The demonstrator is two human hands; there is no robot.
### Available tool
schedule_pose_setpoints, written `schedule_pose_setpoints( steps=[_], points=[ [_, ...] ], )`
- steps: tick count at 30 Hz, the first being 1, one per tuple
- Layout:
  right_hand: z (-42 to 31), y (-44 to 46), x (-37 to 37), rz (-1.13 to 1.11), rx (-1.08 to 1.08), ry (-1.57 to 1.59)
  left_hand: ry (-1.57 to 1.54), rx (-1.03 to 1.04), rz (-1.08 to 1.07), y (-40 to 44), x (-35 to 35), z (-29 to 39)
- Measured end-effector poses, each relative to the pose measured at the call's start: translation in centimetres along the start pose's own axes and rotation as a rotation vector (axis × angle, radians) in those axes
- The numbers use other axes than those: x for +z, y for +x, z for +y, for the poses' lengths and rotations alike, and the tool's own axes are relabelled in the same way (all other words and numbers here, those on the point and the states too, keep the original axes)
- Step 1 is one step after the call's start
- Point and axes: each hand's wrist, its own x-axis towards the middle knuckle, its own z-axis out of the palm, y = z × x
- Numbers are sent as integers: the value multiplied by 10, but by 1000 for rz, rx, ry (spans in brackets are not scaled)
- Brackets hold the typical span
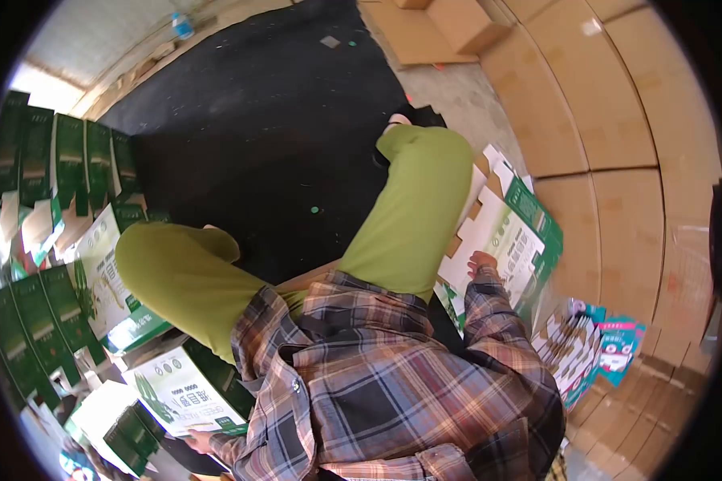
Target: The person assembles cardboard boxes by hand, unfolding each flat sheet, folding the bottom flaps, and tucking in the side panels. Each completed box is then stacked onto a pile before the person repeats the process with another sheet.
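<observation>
At lower left, my left hand (200,441) is at the bottom edge of a white and green printed box (186,393); its fingers are partly hidden, so its grip is unclear. On the right, my right hand (480,260) lies with its fingers apart over flat white and green printed cardboard (509,244), beside my knee. Whether it presses on the cardboard cannot be told. Another white and green box (102,276) leans beside my left knee.
Green boxes (36,321) stand stacked along the left. Brown cartons (626,120) form a wall on the right. An open carton (425,36) lies at the top, by the black mat (257,104). Teal and pink packaging (618,349) sits at lower right.
</observation>
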Motion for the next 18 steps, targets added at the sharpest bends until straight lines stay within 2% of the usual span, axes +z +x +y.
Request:
schedule_pose_setpoints(
  steps=[1,3,5,6,7,8,9,11,12,13,14,16,18],
  points=[
    [21,7,-5,-34,51,67,149,124,142,0,-5,14],
    [45,-17,-9,-64,109,212,-10,735,298,29,9,61],
    [71,-27,-6,-100,162,355,20,777,223,13,16,147],
    [89,-24,-7,-71,118,428,-252,764,154,-93,9,224],
    [104,-22,-8,-41,72,499,-464,918,119,-86,27,249],
    [103,-45,-11,-71,65,558,-651,920,-52,-94,40,280],
    [108,-43,-14,-70,64,567,-628,1150,-90,-115,47,307],
    [129,-20,-13,43,199,783,-698,1248,-294,-176,63,350],
    [126,-29,-12,85,175,823,-463,1494,-206,-192,69,368],
    [117,-34,-8,82,169,831,-457,1629,-190,-214,82,379],
    [106,-38,-5,144,243,900,-470,1731,-271,-235,93,389],
    [104,-31,-3,237,365,942,-428,1787,-438,-272,108,401],
    [114,-28,4,218,329,953,-400,1843,-468,-298,124,404]
  ],
)
